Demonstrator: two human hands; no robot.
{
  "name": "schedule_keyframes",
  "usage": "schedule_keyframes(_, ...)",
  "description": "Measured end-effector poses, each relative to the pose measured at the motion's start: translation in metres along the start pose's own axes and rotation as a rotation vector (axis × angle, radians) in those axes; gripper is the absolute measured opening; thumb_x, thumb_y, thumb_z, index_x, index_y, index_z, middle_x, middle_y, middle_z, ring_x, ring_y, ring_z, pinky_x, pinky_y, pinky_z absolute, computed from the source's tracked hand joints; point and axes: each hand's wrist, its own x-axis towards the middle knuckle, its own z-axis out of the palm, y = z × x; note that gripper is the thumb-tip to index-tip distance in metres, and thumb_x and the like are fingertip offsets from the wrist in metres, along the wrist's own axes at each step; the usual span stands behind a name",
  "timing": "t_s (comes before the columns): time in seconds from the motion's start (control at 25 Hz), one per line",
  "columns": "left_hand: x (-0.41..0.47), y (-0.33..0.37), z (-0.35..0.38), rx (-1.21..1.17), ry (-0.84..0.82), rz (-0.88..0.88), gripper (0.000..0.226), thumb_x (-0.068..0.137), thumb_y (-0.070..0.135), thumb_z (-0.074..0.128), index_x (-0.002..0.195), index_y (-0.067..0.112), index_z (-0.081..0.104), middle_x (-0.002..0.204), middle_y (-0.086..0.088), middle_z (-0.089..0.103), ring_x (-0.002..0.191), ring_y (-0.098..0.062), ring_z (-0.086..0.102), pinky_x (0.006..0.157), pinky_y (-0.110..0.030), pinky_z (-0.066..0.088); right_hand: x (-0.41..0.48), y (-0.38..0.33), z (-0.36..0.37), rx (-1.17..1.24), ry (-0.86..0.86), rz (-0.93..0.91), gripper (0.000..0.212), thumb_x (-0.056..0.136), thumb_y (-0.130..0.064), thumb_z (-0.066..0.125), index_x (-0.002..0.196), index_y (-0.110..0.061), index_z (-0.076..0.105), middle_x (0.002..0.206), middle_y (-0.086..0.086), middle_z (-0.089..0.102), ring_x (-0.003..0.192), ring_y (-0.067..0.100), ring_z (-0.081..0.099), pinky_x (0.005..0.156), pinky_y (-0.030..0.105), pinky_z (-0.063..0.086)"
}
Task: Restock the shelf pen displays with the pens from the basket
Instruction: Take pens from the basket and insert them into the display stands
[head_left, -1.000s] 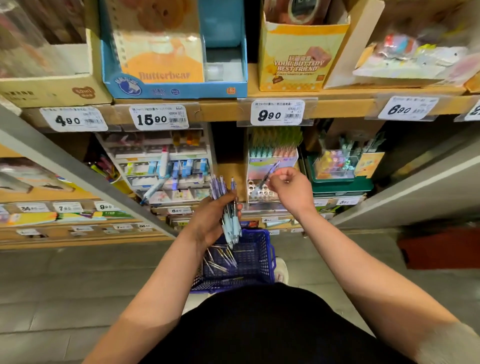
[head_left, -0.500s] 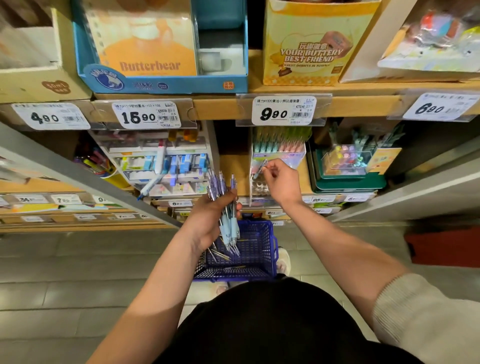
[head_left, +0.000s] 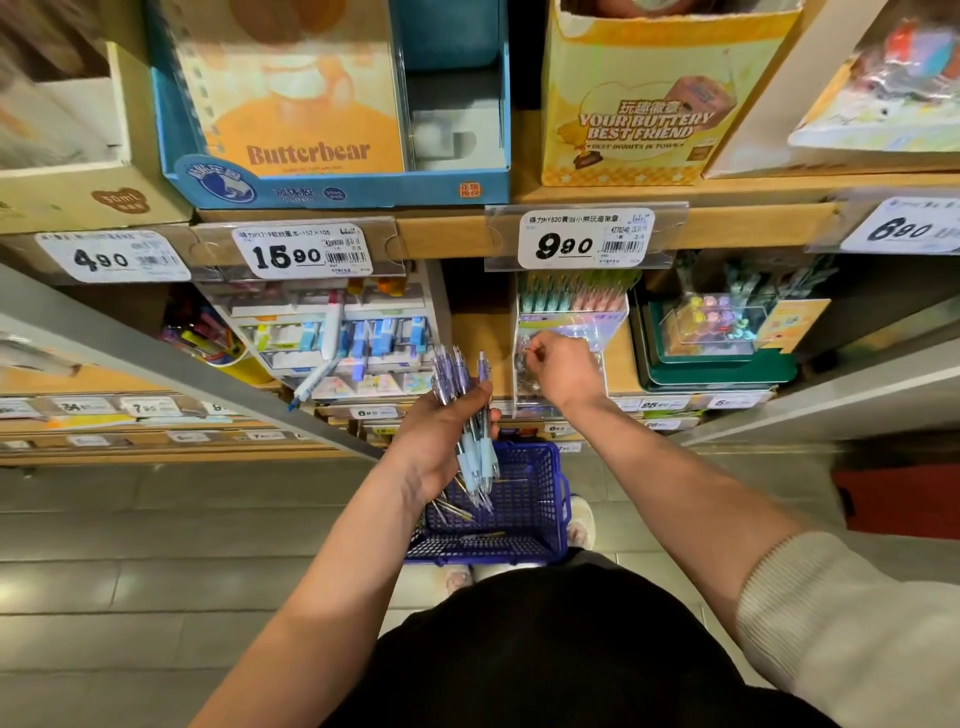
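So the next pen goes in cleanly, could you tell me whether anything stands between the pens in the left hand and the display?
Nothing visible on the shelf does. The pens in the left hand are just left of the display, with open air between. Only the right hand is at its front, covering some slots.

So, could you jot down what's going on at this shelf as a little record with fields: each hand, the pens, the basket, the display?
Left hand: grips a bunch of pens, purple and pale blue, in front of the shelf
Right hand: at the pen display, fingertips pinched on something thin, too small to name
Basket: blue, down by the person's feet, a few loose pens inside
Price tag above display: 9.90
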Motion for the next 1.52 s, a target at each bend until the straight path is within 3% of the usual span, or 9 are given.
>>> schedule_keyframes(0.24,0.001,0.000,0.000,0.003,-0.018,0.002,0.031,0.083,0.017,0.078,0.110,0.004,0.068,0.077,-0.004,0.071,0.069,-0.018,0.068,0.067,-0.032,0.060,-0.008,-0.008,-0.010,0.059,-0.181,0.186,0.010,0.098,-0.024,0.064,0.095,-0.024,0.073,0.081,-0.007,0.069,0.067,0.011,0.061,0.058,0.013,0.043)
schedule_keyframes(0.36,-0.003,-0.001,0.002,0.057,-0.027,-0.001,0.054,0.073,0.024,0.081,0.120,0.002,0.067,0.093,-0.007,0.078,0.081,-0.018,0.074,0.076,-0.035,0.060,-0.031,-0.012,-0.030,0.497,-0.385,0.253,0.023,0.096,-0.032,0.066,0.097,-0.011,0.075,0.085,0.004,0.076,0.071,0.010,0.072,0.084,0.026,0.058)
schedule_keyframes(0.52,0.002,-0.007,0.005,0.152,-0.012,0.016,0.069,0.063,0.037,0.088,0.120,0.003,0.067,0.118,-0.013,0.075,0.120,-0.030,0.066,0.113,-0.049,0.043,-0.072,-0.025,-0.050,1.022,-0.570,0.265,0.032,0.085,-0.033,0.077,0.109,-0.012,0.074,0.101,0.008,0.077,0.092,0.016,0.074,0.082,0.024,0.059)
schedule_keyframes(0.68,0.002,-0.012,0.010,0.269,-0.021,0.035,0.093,0.049,0.054,0.091,0.126,0.008,0.065,0.118,-0.005,0.075,0.127,-0.026,0.061,0.110,-0.044,0.046,-0.084,-0.031,-0.057,1.019,-0.493,0.320,0.034,0.086,-0.023,0.078,0.114,-0.005,0.071,0.106,0.015,0.076,0.098,0.021,0.074,0.086,0.027,0.060)
schedule_keyframes(0.84,0.003,-0.016,0.014,0.277,0.008,-0.011,0.129,0.045,0.051,0.093,0.151,0.008,0.034,0.141,-0.006,0.059,0.134,-0.022,0.051,0.115,-0.037,0.036,-0.085,-0.030,-0.062,1.075,-0.493,0.441,0.025,0.085,-0.020,0.080,0.105,-0.007,0.073,0.099,0.014,0.078,0.097,0.024,0.075,0.078,0.025,0.061)
schedule_keyframes(0.92,0.003,-0.015,0.015,0.268,-0.037,0.000,0.118,0.040,0.049,0.096,0.141,0.020,0.043,0.126,-0.004,0.066,0.117,-0.018,0.062,0.110,-0.033,0.039,-0.084,-0.028,-0.062,1.088,-0.506,0.473,0.021,0.086,-0.015,0.079,0.104,-0.007,0.072,0.099,0.015,0.077,0.094,0.024,0.074,0.078,0.025,0.061)
schedule_keyframes(1.16,0.008,-0.016,0.010,0.248,-0.058,-0.023,0.077,0.070,0.028,0.091,0.134,0.003,0.057,0.130,-0.015,0.069,0.129,-0.027,0.058,0.117,-0.045,0.039,-0.077,-0.024,-0.062,1.003,-0.473,0.321,0.028,0.091,-0.020,0.074,0.112,-0.003,0.067,0.096,0.013,0.077,0.083,0.019,0.075,0.075,0.024,0.060)
schedule_keyframes(1.32,0.007,-0.018,0.007,0.105,-0.044,-0.046,0.030,0.086,0.000,0.075,0.115,0.001,0.065,0.090,-0.013,0.073,0.081,-0.026,0.068,0.078,-0.034,0.061,-0.055,-0.007,-0.076,0.861,-0.159,0.190,0.008,0.096,-0.017,0.066,0.101,-0.011,0.069,0.088,0.006,0.076,0.081,0.016,0.075,0.077,0.022,0.059)
schedule_keyframes(1.52,0.005,-0.022,0.004,0.075,0.042,-0.049,0.019,0.091,-0.007,0.068,0.110,-0.005,0.066,0.086,-0.017,0.072,0.077,-0.026,0.072,0.073,-0.034,0.064,-0.029,0.012,-0.076,0.526,0.219,0.021,0.005,0.093,-0.018,0.070,0.093,-0.020,0.065,0.081,-0.014,0.068,0.072,-0.007,0.063,0.066,0.002,0.045)
